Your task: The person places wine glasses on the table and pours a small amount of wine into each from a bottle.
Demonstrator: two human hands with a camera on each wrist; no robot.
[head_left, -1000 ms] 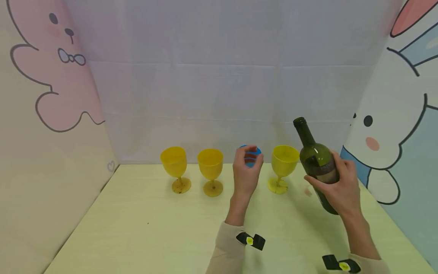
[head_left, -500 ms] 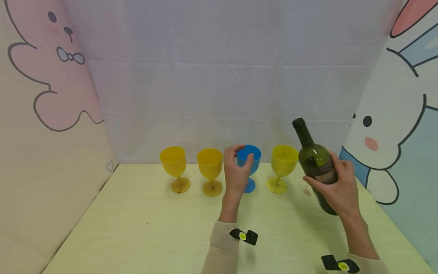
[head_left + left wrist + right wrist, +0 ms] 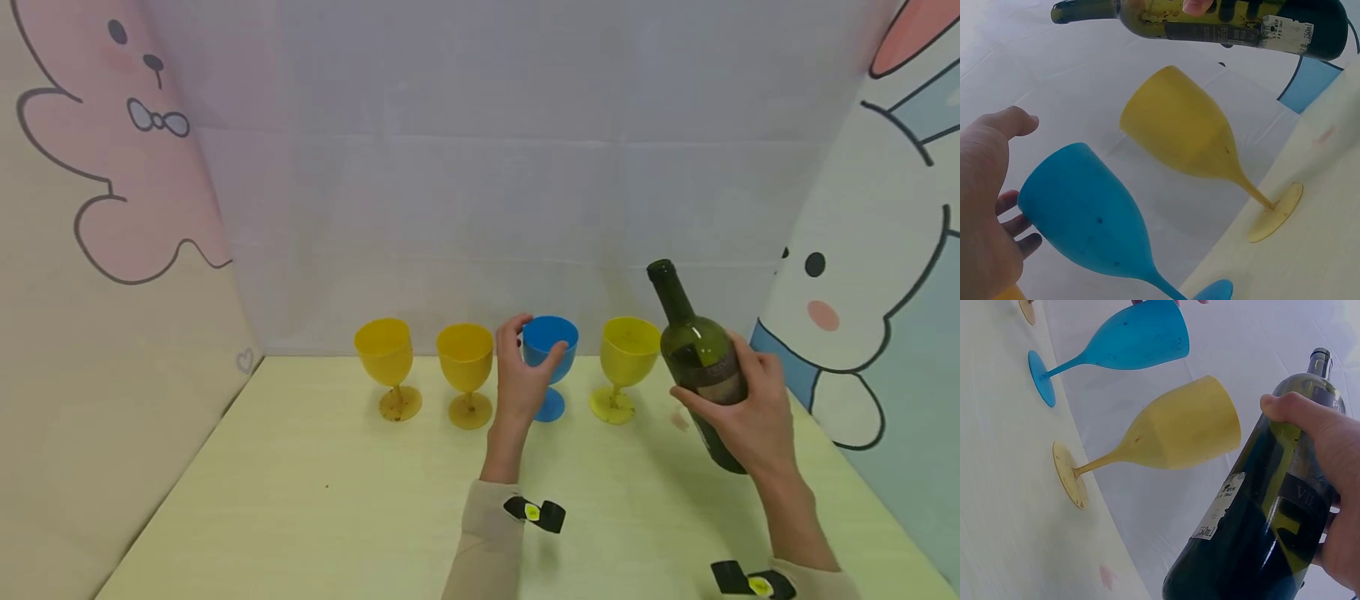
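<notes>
A blue goblet (image 3: 551, 340) stands upright on the table. Just left of its bowl is my left hand (image 3: 521, 379), fingers bent loosely and thumb apart from the cup. The left wrist view shows the hand's fingertips (image 3: 1030, 245) beside or behind the blue bowl; contact cannot be told. My right hand (image 3: 753, 417) grips a green glass wine bottle (image 3: 703, 350) round its body, neck tilted up and to the left. Between blue goblet and bottle stands a yellow goblet (image 3: 628, 354), also seen in the right wrist view below the blue one.
Two more yellow goblets, one far left (image 3: 384, 350) and one nearer the left hand (image 3: 465, 357), stand in the same row. The pale table (image 3: 300, 517) meets a white cloth backdrop (image 3: 450, 183) behind them. Side panels carry cartoon animals.
My left hand has shifted left from in front of the blue goblet, leaving more of the cup visible. The right hand keeps the bottle almost in place; the goblets stay put.
</notes>
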